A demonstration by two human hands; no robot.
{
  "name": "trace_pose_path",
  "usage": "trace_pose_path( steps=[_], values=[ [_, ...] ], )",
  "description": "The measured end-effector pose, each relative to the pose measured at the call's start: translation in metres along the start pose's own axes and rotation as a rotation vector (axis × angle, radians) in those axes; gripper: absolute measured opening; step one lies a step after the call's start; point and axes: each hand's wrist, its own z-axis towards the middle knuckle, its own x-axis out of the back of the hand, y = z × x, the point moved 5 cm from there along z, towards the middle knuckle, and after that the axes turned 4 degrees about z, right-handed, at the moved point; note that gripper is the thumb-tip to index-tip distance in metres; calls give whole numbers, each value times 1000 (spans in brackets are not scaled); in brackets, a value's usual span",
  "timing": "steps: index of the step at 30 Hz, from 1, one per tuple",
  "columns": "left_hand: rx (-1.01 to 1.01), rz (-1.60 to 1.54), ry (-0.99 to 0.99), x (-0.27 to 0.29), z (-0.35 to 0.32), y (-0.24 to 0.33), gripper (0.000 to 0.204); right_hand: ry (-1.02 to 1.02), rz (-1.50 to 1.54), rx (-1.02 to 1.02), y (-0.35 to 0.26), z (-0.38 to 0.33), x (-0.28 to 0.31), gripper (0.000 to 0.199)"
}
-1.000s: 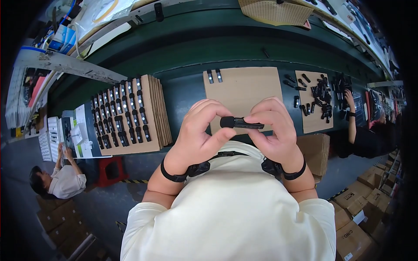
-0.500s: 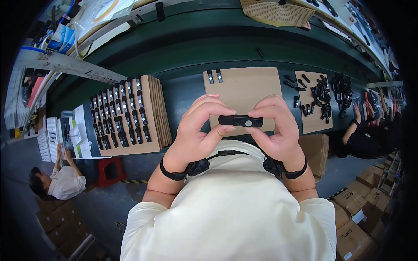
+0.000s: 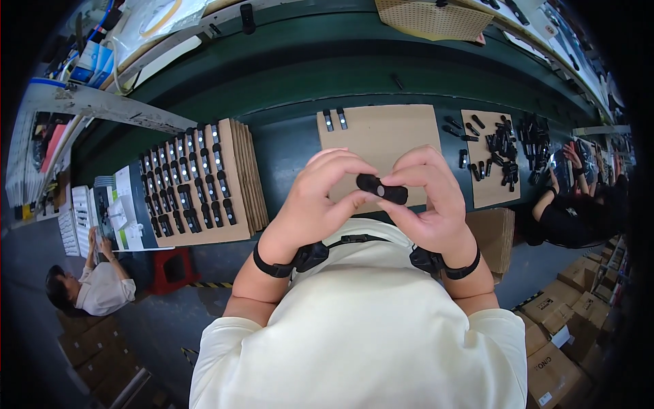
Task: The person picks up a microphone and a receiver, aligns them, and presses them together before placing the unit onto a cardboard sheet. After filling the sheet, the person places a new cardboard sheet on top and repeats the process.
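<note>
Between my two hands is a small black elongated device (image 3: 395,194) with a round silver spot on its face and a rounded dark end. It is held tilted above the front of a cardboard sheet (image 3: 381,133). My left hand (image 3: 317,201) pinches its rounded left end between thumb and forefinger. The thumb and fingers of my right hand (image 3: 436,187) grip its body. Fingertips partly cover the device. On the far left corner of that cardboard stand two similar black devices (image 3: 342,119) with silver faces.
At left, a stack of cardboard sheets (image 3: 242,163) carries rows of black devices (image 3: 193,163). Loose black pieces lie on another sheet (image 3: 477,194) and in a pile (image 3: 536,146) at right. One person (image 3: 102,290) sits at far left, another (image 3: 575,215) works at right.
The device has tilted, its right end dropping, and looks shorter from this angle. My fingers have closed in nearer each other. The person at right has moved their hands.
</note>
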Motion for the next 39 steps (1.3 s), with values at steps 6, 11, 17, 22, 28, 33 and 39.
trace_pose_path(
  steps=[6,11,17,22,28,33,39],
  values=[
    [232,-594,114,3,-5,-24,32,-37,5,-111,16,-6,-4,34],
    [369,-744,168,-5,-4,-33,42,-56,116,-281,36,-6,-11,32],
    [416,-552,136,-27,-7,-63,46,-175,220,-406,71,-4,-24,30],
    [495,-431,73,-49,-10,-97,44,-298,231,-579,121,-13,-35,25],
    [641,-332,125,-69,-27,-175,39,-347,129,-721,221,-15,-48,19],
    [805,-154,228,-71,-54,-228,32,-356,2,-724,310,-8,-63,21],
    [908,-107,284,-69,-75,-245,28,-427,-151,-794,366,-4,-78,22]
  ],
)
